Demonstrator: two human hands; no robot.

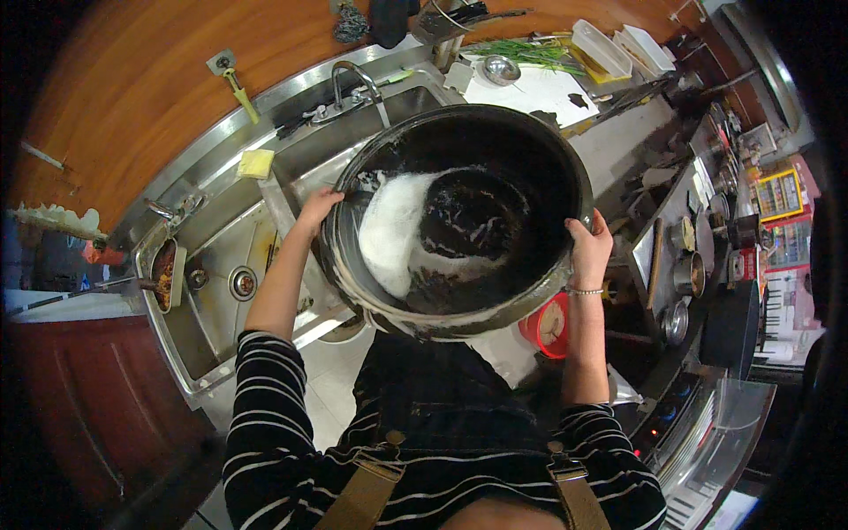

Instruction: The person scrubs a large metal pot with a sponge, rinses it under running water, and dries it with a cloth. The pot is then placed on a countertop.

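Observation:
A large round black pot (503,146) is held up between my two hands, partly over the sink's edge. White foam (392,232) lies along the left part of its inside, and streaks of suds run down its outer wall. My left hand (321,209) grips the rim on the left, with the fingers partly hidden behind it. On the right side my right hand (591,242) grips the rim, thumb on top. Behind the pot, a chrome faucet (351,73) runs water into a steel sink basin (414,103).
At left is another steel basin (225,265) holding a strainer (169,275) with food scraps. A yellow sponge (256,163) sits on the divider. Green onions (523,52) and a metal bowl (501,69) lie by a white cutting board (550,93). A red bucket (553,331) stands below right.

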